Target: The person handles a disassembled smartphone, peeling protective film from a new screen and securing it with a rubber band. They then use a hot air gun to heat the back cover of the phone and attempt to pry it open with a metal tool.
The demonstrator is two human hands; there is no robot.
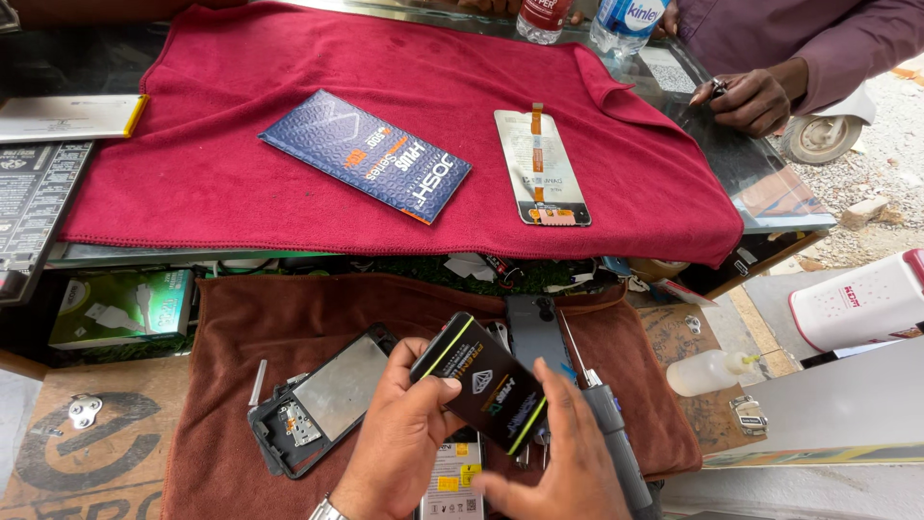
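Up top, a glass counter (770, 183) carries a red towel (241, 144); on it, a blue packet (366, 154) at eleven o'clock and a phone screen panel (542, 169) at one o'clock, well apart. Two bottles (626, 19) stand at the far edge. Below, the workbench (96, 433) bears a brown cloth (289, 308) with an opened phone frame (318, 395) at seven o'clock, a squeeze bottle (707, 371) at four.

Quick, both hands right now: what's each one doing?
Left hand: closed on the small black box, thumb on top.
Right hand: open, fingers touching the box's lower edge, not clearly gripping it.
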